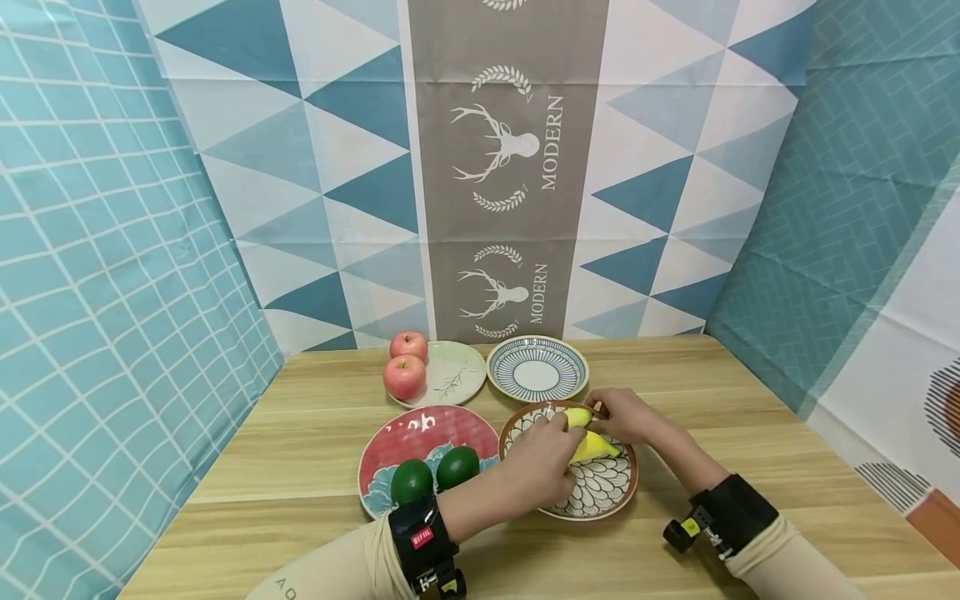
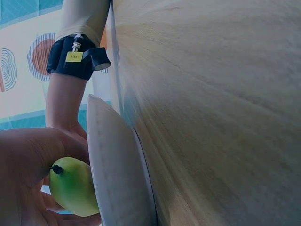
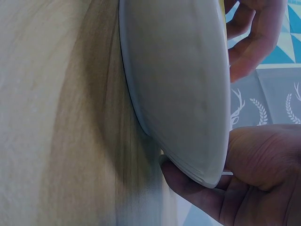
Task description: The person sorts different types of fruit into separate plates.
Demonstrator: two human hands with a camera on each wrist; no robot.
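Two yellow bananas [image 1: 596, 447] lie on the brown-rimmed plate with a leaf pattern [image 1: 600, 492]. My left hand [image 1: 542, 462] reaches over this plate from the left, its fingers curled round a banana. From close by, the left wrist view shows the banana's greenish end [image 2: 73, 186] with a dark tip, beside the palm and low against the plate rim. At the plate's far right edge, my right hand [image 1: 626, 415] grips the rim; in the right wrist view a finger [image 3: 193, 188] lies under the plate's white underside [image 3: 176, 84] and the thumb side is above it.
Left of the leaf plate, a red plate [image 1: 397, 433] holds two dark green fruits [image 1: 412, 482]. Behind stand a pale green plate [image 1: 468, 375] with two apples [image 1: 405, 377] at its left and a blue-striped plate [image 1: 537, 367]. Patterned sheets [image 1: 360, 167] wall the wooden table [image 1: 285, 450].
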